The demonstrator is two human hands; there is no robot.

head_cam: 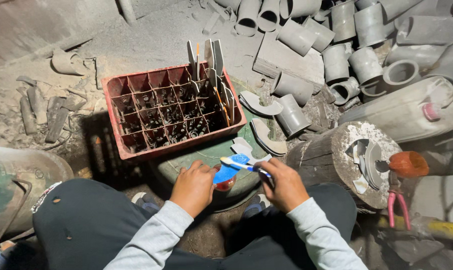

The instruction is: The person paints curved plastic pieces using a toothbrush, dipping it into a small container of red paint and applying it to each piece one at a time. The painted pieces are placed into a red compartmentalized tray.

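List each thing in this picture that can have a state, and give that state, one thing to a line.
left hand: gripping a flat blue-coated piece.
right hand: holding a brush across that piece.
red crate: upright, open-topped, flat pieces standing in its right-hand cells.
grey pipe sections: heaped, some upright, some tipped over.
wooden stump: upright, curved cut pieces lying on top.
pink-handled pliers: hanging by the stump, handles apart.
plastic jerrycan: lying on its side, capped.

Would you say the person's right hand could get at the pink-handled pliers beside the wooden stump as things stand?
Probably yes, once freed: the right hand holds a toothbrush, and the pink-handled pliers hang uncovered off the wooden stump on that hand's own side, with nothing lying between them.
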